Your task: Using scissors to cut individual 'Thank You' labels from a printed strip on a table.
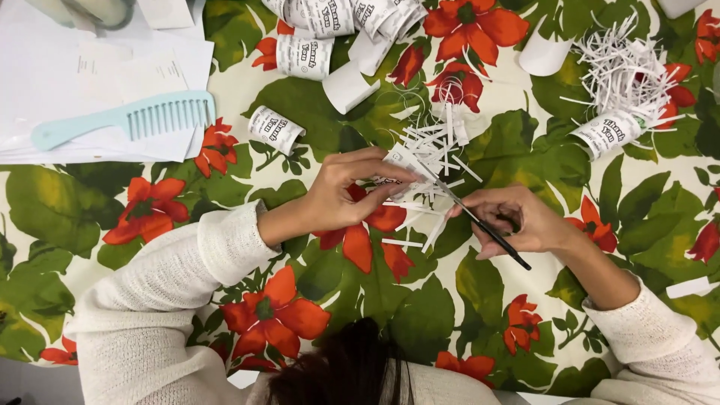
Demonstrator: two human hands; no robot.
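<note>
- Bare floral tablecloth (97, 217) on the near left, easy to get a hand through.
- Far edge is packed: paper rolls (304, 56), a shredded paper pile (626, 71).
- Comb (127, 120) on loose white sheets (45, 82) blocks the far left.

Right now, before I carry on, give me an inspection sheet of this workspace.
Surface: table under a floral cloth, red flowers and green leaves.
Job's things: fringed paper piece pinched by the left hand; thin dark scissors in the right hand, tip at the strips.
Clutter: printed paper rolls at top centre, one roll apart; pile of white shreds top right; pale blue comb on white sheets top left.
Grippers: both hands closed on their items.
Cables: nothing seen.
Surroundings: person's white knit sleeves and dark hair at bottom edge; nothing else seen.
</note>
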